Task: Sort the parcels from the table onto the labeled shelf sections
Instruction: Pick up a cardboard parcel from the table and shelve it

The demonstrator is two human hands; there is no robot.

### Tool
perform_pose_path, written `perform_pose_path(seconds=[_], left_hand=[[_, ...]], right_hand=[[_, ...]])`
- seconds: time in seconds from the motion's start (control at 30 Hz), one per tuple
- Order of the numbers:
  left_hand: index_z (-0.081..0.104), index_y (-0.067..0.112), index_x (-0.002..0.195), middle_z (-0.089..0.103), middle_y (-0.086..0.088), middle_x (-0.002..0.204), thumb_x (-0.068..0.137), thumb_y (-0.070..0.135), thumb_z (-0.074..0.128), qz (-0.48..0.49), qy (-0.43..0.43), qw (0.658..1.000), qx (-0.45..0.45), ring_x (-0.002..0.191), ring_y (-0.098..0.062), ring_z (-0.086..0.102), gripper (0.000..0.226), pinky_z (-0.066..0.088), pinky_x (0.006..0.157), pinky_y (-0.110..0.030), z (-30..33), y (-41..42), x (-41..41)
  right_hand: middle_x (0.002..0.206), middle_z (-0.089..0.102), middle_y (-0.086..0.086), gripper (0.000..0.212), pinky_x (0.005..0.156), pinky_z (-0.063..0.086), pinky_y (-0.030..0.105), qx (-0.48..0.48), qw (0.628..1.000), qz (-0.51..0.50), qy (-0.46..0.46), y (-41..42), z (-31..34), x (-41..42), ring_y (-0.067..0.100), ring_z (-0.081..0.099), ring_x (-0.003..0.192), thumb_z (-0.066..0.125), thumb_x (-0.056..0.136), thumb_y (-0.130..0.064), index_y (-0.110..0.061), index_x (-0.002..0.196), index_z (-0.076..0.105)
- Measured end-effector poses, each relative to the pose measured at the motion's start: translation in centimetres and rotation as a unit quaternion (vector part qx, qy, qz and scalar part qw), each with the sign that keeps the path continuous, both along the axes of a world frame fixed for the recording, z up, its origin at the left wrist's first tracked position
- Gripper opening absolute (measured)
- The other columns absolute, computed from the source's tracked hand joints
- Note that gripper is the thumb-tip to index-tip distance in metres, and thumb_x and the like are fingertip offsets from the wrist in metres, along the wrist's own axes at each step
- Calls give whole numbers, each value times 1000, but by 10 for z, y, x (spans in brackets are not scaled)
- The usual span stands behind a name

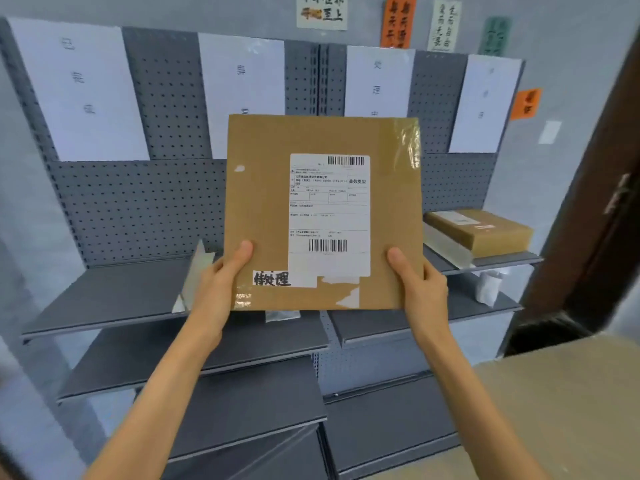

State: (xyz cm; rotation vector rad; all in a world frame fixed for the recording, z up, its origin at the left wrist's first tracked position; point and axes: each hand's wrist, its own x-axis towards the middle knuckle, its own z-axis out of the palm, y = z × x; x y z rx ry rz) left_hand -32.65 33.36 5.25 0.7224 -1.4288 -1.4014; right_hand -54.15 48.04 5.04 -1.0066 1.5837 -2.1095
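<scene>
Both hands hold one flat brown parcel (322,213) upright before the shelf; left hand (221,289) pinches the lower left corner, thumb on the front face; right hand (420,289) pinches the lower right edge likewise, fingers hidden behind; parcel is in the air, touching no shelf board.

Shipping label (329,213) faces the camera; a small handwritten tag (272,279) sits at lower left, legible enough to read against the paper signs (83,88) taped on the pegboard back; the sign print is blurred here, so I cannot tell which section matches.

Judgement: the step is reading and matching; keep the face square and steady, compare tag with signs, then lower it flat onto the board under the right sign; another box (481,230) already lies on the far right shelf (505,261); lay beside or on it squarely if that is the match; the parcel's lower corners give little leverage, so tip it down slowly.
</scene>
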Motion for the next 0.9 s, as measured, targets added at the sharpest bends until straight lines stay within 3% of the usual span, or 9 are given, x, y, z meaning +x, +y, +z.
perform_pose_path(seconds=[0.1, 0.17, 0.33, 0.5, 0.6, 0.73, 0.9], left_hand=[[71, 28, 95, 76, 8, 90, 61, 71, 68, -45, 1, 999, -5, 79, -6, 71, 56, 50, 69, -24, 4, 24, -59], [70, 26, 99, 76, 8, 91, 58, 73, 65, -78, -5, 997, -3, 80, -6, 71, 63, 51, 64, -19, 5, 36, -94], [70, 24, 110, 75, 5, 101, 56, 73, 67, -144, 2, 989, 22, 92, -11, 71, 73, 51, 79, -31, 3, 55, -169], [70, 28, 104, 75, 4, 98, 62, 70, 66, -174, -12, 984, 40, 90, -17, 71, 59, 54, 76, -34, 0, 51, -240], [73, 35, 91, 75, 11, 94, 63, 66, 67, -176, 6, 984, 32, 83, -6, 71, 42, 54, 60, -19, 2, 46, -265], [75, 40, 88, 74, 14, 96, 59, 71, 67, -189, -1, 981, 31, 87, -3, 70, 43, 47, 78, -27, 1, 28, -326], [69, 33, 111, 73, 14, 104, 60, 73, 63, -198, -23, 979, 42, 104, -10, 65, 65, 39, 105, -38, 2, 2, -398]], right_hand=[[98, 74, -12, 41, 75, 55, 25, 7, 998, -55, -5, 42, 1, -45, 8, 70, 90, 69, 66, -61, -34, 97, 66], [99, 74, -12, 46, 77, 57, 25, 5, 996, -84, -9, 66, -1, -71, 8, 70, 91, 70, 64, -63, -34, 100, 65], [115, 68, -7, 71, 67, 54, 13, 15, 994, -112, -1, 105, -6, -127, 3, 69, 92, 68, 71, -59, -23, 130, 54], [122, 63, -8, 65, 73, 54, 15, 35, 993, -115, 10, 118, -14, -188, 1, 66, 98, 68, 79, -54, -25, 133, 46], [117, 66, -13, 62, 73, 51, 11, 38, 994, -100, 8, 117, -19, -208, 0, 66, 98, 67, 81, -50, -25, 134, 47], [124, 63, -11, 69, 88, 53, 23, 55, 994, -90, 10, 102, -23, -266, 5, 64, 107, 67, 81, -53, -27, 141, 42], [121, 60, -10, 74, 69, 51, 9, 58, 991, -124, 8, 76, -11, -336, -5, 64, 94, 67, 71, -52, -26, 136, 42]])
